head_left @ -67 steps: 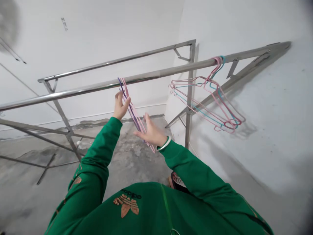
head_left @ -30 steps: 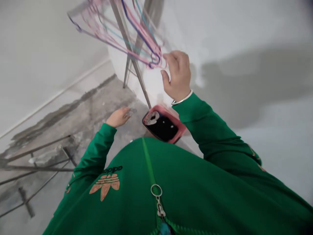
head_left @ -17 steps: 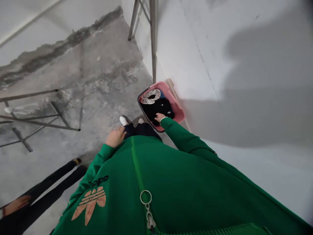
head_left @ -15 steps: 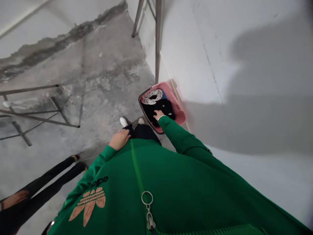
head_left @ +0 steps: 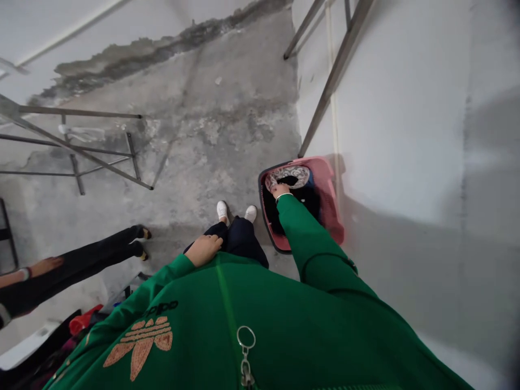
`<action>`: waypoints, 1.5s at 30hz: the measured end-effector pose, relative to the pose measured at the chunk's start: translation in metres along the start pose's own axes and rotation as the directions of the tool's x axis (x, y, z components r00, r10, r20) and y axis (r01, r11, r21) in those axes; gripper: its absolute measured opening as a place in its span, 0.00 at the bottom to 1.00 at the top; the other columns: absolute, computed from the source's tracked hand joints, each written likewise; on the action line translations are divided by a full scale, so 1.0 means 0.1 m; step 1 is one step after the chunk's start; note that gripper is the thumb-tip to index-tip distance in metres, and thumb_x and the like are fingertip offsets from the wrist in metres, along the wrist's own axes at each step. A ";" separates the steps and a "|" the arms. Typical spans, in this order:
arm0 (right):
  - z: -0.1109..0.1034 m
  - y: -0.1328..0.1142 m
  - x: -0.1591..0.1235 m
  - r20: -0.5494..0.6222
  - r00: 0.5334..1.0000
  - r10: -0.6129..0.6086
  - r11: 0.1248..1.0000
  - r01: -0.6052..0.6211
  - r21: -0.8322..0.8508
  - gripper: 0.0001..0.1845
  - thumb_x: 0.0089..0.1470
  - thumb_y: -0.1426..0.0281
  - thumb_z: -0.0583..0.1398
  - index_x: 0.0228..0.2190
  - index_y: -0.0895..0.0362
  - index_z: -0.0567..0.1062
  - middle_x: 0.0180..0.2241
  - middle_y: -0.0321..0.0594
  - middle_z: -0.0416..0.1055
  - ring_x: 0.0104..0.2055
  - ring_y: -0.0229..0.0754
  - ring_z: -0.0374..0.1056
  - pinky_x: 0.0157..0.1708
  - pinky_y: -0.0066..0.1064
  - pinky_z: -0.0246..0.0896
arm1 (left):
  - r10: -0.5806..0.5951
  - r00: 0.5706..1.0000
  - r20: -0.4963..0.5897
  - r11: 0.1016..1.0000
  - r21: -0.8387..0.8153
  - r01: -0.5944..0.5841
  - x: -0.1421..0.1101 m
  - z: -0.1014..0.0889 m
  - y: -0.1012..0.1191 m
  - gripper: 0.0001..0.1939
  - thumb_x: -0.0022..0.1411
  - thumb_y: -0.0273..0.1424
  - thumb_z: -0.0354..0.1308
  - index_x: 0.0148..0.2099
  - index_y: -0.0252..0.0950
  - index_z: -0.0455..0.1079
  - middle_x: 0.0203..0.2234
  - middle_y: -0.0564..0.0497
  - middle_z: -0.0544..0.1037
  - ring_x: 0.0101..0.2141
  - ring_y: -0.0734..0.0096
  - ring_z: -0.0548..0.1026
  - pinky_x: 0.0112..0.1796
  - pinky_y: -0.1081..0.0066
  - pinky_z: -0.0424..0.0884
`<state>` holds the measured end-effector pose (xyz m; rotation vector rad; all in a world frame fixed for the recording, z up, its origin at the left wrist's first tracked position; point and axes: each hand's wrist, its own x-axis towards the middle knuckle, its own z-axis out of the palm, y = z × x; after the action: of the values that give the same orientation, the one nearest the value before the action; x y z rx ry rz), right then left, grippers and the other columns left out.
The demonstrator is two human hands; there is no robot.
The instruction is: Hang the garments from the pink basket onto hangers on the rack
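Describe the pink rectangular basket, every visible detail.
The basket looks plastic, with pink walls and a partly dark rim. It stands upright on the grey floor, beside the white wall. Inside are black fabric, a white patterned cloth and something blue. The right hand reaches in, fingers at the patterned cloth.

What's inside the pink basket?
In the pink basket: black cloth, a white patterned piece and a bit of blue. The right hand and its sleeve cover part; anything beneath the top layer can't be seen.
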<state>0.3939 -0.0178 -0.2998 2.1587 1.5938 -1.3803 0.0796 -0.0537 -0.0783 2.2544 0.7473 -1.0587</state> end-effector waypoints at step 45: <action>-2.86 -4.54 -3.78 -0.647 -0.185 -0.739 0.427 0.614 -0.664 0.17 0.50 0.82 0.50 0.37 0.57 0.73 0.40 0.40 0.74 0.45 0.38 0.70 0.46 0.30 0.64 | -0.252 -0.455 -0.854 0.881 -0.397 0.257 -3.81 -2.13 -1.72 0.26 0.49 0.13 0.56 0.51 0.31 0.65 0.49 0.43 0.67 0.54 0.52 0.66 0.58 0.49 0.59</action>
<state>0.1836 0.0799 0.3140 1.9486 3.5639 0.4769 -0.1332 0.1124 0.3052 2.4635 2.0213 1.4736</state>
